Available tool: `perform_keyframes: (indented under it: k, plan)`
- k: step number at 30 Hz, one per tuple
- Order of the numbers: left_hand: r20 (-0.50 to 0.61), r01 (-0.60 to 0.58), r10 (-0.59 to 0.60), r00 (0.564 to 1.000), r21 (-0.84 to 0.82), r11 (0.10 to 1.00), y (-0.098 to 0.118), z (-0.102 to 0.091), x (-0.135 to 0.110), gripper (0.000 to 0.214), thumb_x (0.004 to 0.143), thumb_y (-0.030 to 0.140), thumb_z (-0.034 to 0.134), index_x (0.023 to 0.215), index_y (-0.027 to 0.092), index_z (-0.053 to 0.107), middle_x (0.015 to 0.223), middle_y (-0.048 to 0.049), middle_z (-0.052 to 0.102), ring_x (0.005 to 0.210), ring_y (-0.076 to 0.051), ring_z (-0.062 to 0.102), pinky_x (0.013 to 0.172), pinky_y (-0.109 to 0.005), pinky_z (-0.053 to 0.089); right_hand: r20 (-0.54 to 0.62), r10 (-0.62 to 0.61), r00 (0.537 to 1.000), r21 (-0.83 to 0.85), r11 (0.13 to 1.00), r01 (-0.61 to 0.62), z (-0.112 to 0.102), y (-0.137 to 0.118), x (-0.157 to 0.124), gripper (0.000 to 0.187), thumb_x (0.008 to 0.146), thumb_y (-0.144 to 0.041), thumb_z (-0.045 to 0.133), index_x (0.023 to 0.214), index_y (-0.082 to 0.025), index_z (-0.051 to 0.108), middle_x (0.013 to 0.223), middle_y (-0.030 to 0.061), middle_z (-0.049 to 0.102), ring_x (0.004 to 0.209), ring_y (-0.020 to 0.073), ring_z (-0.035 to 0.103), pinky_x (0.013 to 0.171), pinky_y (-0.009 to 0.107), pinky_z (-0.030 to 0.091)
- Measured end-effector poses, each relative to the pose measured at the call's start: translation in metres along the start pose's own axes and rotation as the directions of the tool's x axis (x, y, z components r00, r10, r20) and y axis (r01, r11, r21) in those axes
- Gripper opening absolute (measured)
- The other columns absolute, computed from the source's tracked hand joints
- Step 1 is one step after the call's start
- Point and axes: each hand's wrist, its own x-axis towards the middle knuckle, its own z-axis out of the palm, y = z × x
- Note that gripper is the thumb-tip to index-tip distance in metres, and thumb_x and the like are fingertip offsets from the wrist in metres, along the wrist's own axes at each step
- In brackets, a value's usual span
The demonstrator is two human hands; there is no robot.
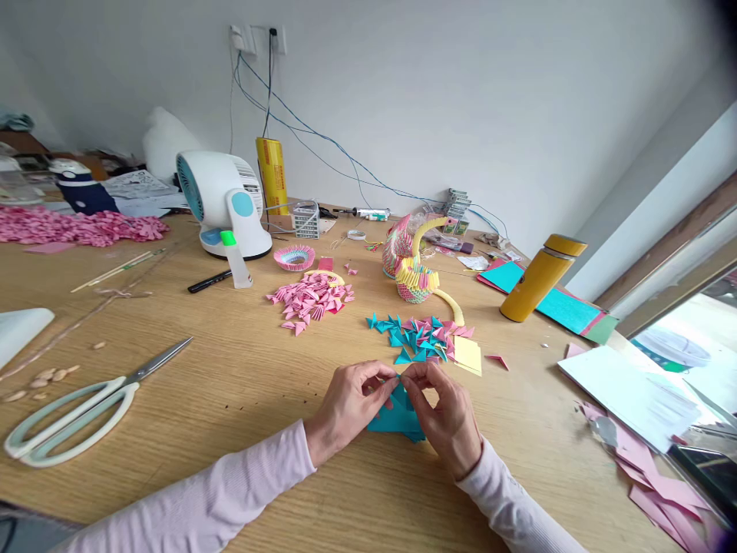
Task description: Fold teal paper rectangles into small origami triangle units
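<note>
While the head view looks down on the wooden table, two hands work near its front edge. The left hand and right hand each pinch, thumb against forefinger, the top fold of one teal paper sheet, which rests on the table between them. The right hand hides the sheet's right part.

Just beyond: one mixed heap of teal and pink folded triangles, with one yellow paper square touching it. Farther left: one pink heap.

Also counted: one pair of scissors, one fan, one yellow flask, one paper swan.
</note>
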Motion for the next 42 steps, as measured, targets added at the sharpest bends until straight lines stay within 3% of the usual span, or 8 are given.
perform_keyframes:
  k: [7,12,20,26,31,35,38,42]
  plan:
    - [-0.019,-0.002,0.001,1.000,-0.030,1.000,0.002,0.001,0.000,0.025,0.085,0.037,0.057,0.086,0.014,0.064,0.063,-0.0026,0.068,0.056,-0.013,0.065,0.053,-0.019,0.049,0.006,-0.250,0.968,-0.329,0.914,0.238,-0.001,-0.005,0.001,0.014,0.092,-0.013,0.046,0.085,-0.020,0.055,0.079,0.0050,0.063,0.072,0.0174,0.057,0.064,0.029,0.042]
    - [-0.053,0.010,-0.014,0.998,-0.080,0.997,0.002,0.002,-0.001,0.024,0.082,0.038,0.061,0.082,0.014,0.064,0.065,-0.0037,0.069,0.060,-0.015,0.067,0.052,-0.019,0.049,-0.006,-0.293,0.956,-0.332,0.902,0.274,0.001,-0.007,0.002,0.012,0.091,-0.010,0.049,0.088,-0.020,0.056,0.082,0.0054,0.064,0.074,0.0183,0.057,0.067,0.031,0.041]
    - [-0.066,0.098,-0.123,0.990,-0.298,0.950,0.002,0.004,0.003,0.029,0.075,0.040,0.068,0.079,0.011,0.063,0.063,-0.0056,0.068,0.059,-0.019,0.068,0.042,-0.020,0.046,0.000,-0.356,0.934,-0.365,0.870,0.331,0.002,-0.006,0.001,0.017,0.088,-0.008,0.052,0.097,-0.020,0.059,0.088,0.0050,0.066,0.077,0.0188,0.057,0.073,0.035,0.039]
    - [-0.033,0.119,-0.140,0.990,-0.354,0.928,0.007,0.001,0.004,0.028,0.080,0.039,0.062,0.080,0.011,0.064,0.069,-0.0056,0.068,0.064,-0.019,0.069,0.046,-0.019,0.045,0.047,-0.373,0.927,-0.398,0.844,0.360,0.000,-0.007,-0.001,0.031,0.084,-0.006,0.052,0.111,-0.021,0.059,0.098,0.0066,0.065,0.087,0.0225,0.057,0.079,0.041,0.037]
    - [-0.022,0.141,-0.160,0.987,-0.360,0.922,0.006,-0.003,0.006,0.029,0.083,0.041,0.060,0.079,0.012,0.063,0.068,-0.0035,0.066,0.060,-0.015,0.067,0.047,-0.017,0.040,0.040,-0.313,0.949,-0.332,0.892,0.308,-0.002,-0.011,-0.003,0.030,0.086,-0.008,0.051,0.109,-0.024,0.060,0.102,0.0055,0.063,0.091,0.0222,0.057,0.084,0.042,0.037]
    - [-0.035,0.140,-0.159,0.987,-0.322,0.936,0.006,-0.003,0.006,0.030,0.083,0.042,0.060,0.081,0.013,0.062,0.073,-0.0030,0.066,0.059,-0.015,0.068,0.047,-0.018,0.041,-0.074,-0.137,0.988,-0.152,0.981,0.125,-0.002,-0.010,-0.003,0.018,0.091,-0.017,0.047,0.105,-0.022,0.056,0.104,0.0072,0.060,0.099,0.0221,0.055,0.085,0.039,0.040]
    - [-0.023,0.107,-0.120,0.993,-0.297,0.949,0.007,-0.002,0.005,0.030,0.084,0.042,0.059,0.084,0.013,0.062,0.071,-0.0028,0.065,0.059,-0.016,0.068,0.046,-0.018,0.042,-0.097,0.014,0.995,-0.030,0.999,-0.017,-0.002,-0.008,-0.002,0.013,0.093,-0.026,0.047,0.103,-0.022,0.054,0.099,0.0070,0.059,0.096,0.0220,0.055,0.084,0.038,0.042]
    - [-0.011,0.076,-0.083,0.996,-0.297,0.952,0.006,-0.001,0.005,0.030,0.084,0.041,0.059,0.085,0.012,0.063,0.070,-0.0033,0.066,0.060,-0.016,0.067,0.046,-0.019,0.044,-0.063,0.028,0.998,0.025,0.999,-0.026,-0.001,-0.008,0.000,0.009,0.091,-0.028,0.050,0.090,-0.020,0.055,0.090,0.0058,0.058,0.087,0.0206,0.056,0.080,0.036,0.044]
